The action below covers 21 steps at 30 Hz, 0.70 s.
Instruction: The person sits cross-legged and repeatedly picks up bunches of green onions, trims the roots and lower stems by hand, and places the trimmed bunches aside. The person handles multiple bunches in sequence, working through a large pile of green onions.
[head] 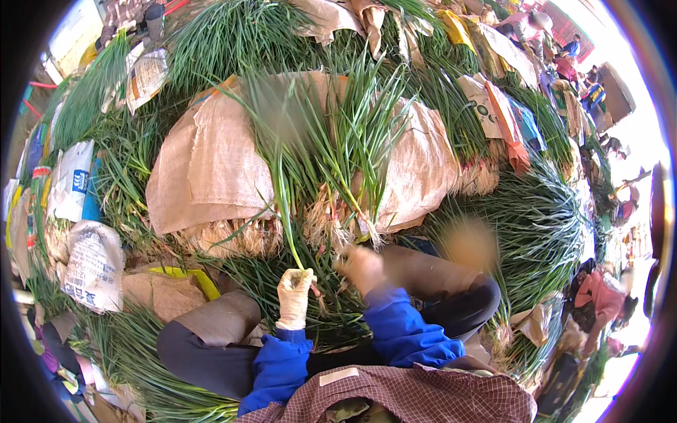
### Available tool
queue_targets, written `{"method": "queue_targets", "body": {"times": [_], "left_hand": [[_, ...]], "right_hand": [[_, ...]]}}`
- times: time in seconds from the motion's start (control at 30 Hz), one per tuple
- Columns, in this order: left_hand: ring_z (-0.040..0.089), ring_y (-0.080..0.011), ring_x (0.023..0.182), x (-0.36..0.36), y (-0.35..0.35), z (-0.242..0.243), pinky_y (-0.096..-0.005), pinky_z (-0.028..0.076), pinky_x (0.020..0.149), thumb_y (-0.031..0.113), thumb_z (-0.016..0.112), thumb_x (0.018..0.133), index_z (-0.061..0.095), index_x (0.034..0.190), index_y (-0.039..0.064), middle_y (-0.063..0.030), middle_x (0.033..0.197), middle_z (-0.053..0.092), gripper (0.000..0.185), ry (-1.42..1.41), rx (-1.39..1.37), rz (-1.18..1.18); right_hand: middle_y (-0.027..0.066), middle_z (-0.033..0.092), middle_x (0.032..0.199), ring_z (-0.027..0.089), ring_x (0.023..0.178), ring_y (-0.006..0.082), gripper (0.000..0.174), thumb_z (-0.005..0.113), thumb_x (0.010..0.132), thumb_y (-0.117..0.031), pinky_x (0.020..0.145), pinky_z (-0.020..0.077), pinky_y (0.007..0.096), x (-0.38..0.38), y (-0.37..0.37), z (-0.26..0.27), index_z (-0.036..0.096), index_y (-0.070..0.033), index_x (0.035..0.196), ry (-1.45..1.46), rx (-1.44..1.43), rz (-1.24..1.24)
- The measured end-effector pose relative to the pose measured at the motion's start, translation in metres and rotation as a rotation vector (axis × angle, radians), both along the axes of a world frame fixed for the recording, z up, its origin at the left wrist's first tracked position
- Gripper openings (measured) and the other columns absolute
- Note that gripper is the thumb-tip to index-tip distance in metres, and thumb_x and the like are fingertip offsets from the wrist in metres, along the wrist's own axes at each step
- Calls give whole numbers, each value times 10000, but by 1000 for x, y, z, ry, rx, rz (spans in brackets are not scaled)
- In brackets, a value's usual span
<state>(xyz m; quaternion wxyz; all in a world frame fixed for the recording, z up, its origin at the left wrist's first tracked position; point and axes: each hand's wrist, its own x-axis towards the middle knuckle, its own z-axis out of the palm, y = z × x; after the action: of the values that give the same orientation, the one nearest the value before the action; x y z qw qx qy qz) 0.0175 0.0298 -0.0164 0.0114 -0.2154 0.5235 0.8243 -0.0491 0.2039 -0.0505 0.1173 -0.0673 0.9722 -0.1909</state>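
Note:
My left hand (293, 297), in a pale glove, pinches a single scallion-like plant (285, 222) near its base. Its long leaves reach up over the burlap, and its reddish base and roots (318, 296) hang beside the glove. My right hand (364, 268) is blurred, close to the roots, and its grip is hard to make out. Just beyond it lies a loose bunch of the same plants (330, 214), with pale tangled roots toward me. Cut or fallen greens (333, 328) cover the ground between my crossed legs.
Burlap sacking (227, 158) covers a heap whose roots (254, 238) stick out in front. More greens pile up at right (534, 217) and behind (232, 37). A white printed sack (95, 264) stands at left. Other people, one in a pink top (605, 293), are at the right.

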Motion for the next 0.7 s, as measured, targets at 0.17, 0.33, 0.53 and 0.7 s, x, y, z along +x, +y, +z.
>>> {"method": "queue_targets", "body": {"times": [0.17,0.33,0.53,0.7], "left_hand": [[593,-132,636,-19,5,-2,-270,521,572,174,583,870,546,881,66,-169,1019,615,114,-127,406,-243],[483,-52,457,-25,3,4,-162,358,382,116,626,831,529,784,85,-51,720,624,112,-153,162,-279],[498,-69,438,-5,4,20,-166,359,354,82,601,841,487,833,82,-107,781,643,115,-181,328,-248],[519,-76,497,5,0,20,-211,440,450,70,592,846,477,810,83,-108,818,634,122,-13,413,-118]], "right_hand": [[74,606,616,609,559,231,284,629,789,-368,506,482,324,-55,3,51,597,-100,878,284,129,-222],[57,571,575,567,526,216,197,595,815,-329,501,463,319,17,-13,72,599,-154,723,124,-216,219],[40,607,819,596,682,135,199,507,919,-194,568,476,242,9,-32,34,532,-21,1013,-898,-1435,-257],[73,645,841,621,735,209,238,604,763,-108,671,493,333,37,-56,-2,612,-35,989,-592,-1447,-617]]}}
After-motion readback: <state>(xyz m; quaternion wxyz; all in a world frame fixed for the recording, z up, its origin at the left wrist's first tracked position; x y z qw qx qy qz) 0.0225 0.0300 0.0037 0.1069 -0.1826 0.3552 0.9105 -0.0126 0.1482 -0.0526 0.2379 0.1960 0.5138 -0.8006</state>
